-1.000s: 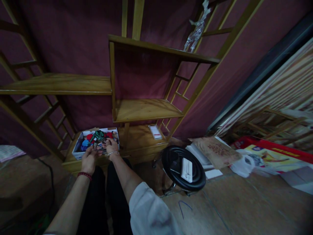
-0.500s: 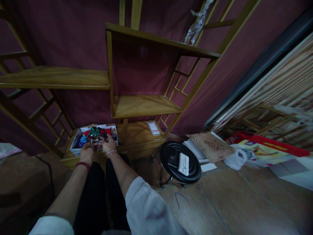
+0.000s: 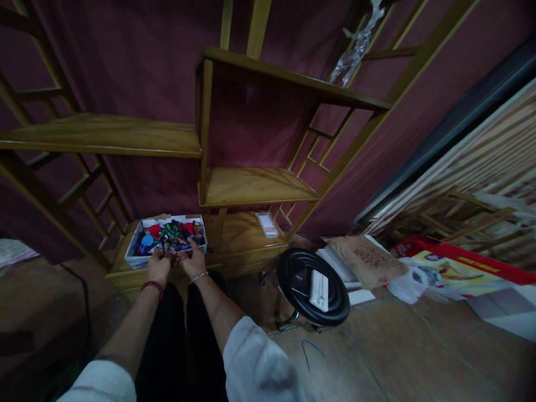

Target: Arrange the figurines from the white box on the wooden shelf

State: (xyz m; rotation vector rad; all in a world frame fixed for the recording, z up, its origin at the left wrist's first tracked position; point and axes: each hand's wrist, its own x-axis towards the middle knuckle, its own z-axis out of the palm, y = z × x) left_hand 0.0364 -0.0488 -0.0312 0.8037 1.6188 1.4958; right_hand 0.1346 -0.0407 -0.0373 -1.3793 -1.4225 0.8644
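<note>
A white cardboard box (image 3: pixel 133 252) filled with colourful bundled pieces, which look like cloth in red, blue, green and purple, sits on the low wooden shelf at the left. At its front edge my left hand (image 3: pixel 159 268), with a red beaded bracelet, has its fingers bent and drawn together. My right hand (image 3: pixel 195 261), wearing a silver bangle, is close beside it, thumb and fingers curled inward. Between the fingertips is a small patterned dark piece, too small and dim to name. Both hands partly cover the box's front wall.
A wooden shelf unit (image 3: pixel 259 187) stands before a dark red wall. On its low shelf lies a blurred white paper (image 3: pixel 267 225). A black round stool (image 3: pixel 288 304) bears a dark box (image 3: pixel 300 274) and a white packet (image 3: pixel 319 290). Cardboard (image 3: pixel 368 257) and a plastic bag (image 3: pixel 408 282) lie at right.
My hands have drawn closer together and back from inside the box to its front edge. The view has shifted slightly, so the surroundings appear further right.
</note>
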